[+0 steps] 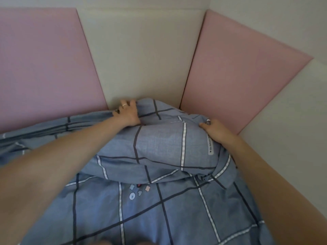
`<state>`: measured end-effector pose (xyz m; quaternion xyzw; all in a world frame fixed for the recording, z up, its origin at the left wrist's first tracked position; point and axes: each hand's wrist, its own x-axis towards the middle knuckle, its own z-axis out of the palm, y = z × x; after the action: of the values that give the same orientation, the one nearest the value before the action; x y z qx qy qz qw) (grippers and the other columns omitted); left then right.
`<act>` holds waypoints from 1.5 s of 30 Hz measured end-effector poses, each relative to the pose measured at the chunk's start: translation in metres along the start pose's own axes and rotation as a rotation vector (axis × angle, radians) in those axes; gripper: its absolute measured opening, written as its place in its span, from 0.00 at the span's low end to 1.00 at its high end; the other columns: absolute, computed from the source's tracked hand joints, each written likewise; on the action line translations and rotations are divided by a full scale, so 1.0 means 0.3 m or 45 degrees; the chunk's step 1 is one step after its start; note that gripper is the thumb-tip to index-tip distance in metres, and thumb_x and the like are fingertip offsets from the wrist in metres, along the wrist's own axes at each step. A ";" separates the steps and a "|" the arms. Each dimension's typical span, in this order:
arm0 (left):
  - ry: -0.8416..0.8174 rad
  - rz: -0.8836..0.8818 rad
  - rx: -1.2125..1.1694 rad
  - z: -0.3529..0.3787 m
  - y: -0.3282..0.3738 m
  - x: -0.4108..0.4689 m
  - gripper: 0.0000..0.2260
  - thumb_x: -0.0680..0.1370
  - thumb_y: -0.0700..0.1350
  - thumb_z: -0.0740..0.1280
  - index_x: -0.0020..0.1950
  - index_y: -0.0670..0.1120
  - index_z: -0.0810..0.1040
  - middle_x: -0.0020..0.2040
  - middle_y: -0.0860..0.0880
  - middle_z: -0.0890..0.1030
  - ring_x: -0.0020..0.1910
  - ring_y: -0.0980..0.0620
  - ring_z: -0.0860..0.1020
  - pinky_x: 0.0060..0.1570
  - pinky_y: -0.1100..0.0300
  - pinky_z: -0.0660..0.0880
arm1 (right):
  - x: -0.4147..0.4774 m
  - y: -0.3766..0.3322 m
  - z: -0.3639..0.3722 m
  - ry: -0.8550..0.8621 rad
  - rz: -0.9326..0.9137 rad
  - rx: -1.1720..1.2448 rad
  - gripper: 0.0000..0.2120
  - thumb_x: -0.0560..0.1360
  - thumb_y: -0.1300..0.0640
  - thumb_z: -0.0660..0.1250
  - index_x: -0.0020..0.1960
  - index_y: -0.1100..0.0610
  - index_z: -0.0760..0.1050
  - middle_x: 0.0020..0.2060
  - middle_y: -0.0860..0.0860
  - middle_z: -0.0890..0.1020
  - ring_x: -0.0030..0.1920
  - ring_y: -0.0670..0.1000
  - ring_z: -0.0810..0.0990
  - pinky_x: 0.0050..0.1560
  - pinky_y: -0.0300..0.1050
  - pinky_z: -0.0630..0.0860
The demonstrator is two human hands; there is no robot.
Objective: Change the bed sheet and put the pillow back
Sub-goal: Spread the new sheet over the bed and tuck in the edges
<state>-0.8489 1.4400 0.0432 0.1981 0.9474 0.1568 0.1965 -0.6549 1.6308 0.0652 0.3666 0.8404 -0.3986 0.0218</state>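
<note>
Side by side, padded: pink panel [44,59], cream panel [141,55], second pink panel [235,82], second cream panel [292,110].

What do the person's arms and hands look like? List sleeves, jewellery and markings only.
Both arms are bare: no sleeve shows on the left forearm or the right forearm, and neither wrist carries a watch or band. The left hand wears a plain pale ring on one finger. A small shiny spot by the right hand may be another ring; it is too small to tell.
</note>
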 end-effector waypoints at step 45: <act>-0.243 0.506 0.116 0.205 -0.013 -0.371 0.27 0.76 0.64 0.46 0.72 0.56 0.62 0.72 0.49 0.63 0.66 0.45 0.69 0.64 0.47 0.66 | -0.100 -0.157 -0.172 -0.251 -0.071 0.890 0.09 0.77 0.65 0.64 0.41 0.54 0.71 0.32 0.47 0.77 0.32 0.43 0.77 0.34 0.34 0.76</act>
<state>-0.7293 1.4015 0.0224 0.4035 0.8729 0.1300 0.2415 -0.6497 1.6286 0.1410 0.2889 0.6570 -0.6955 -0.0347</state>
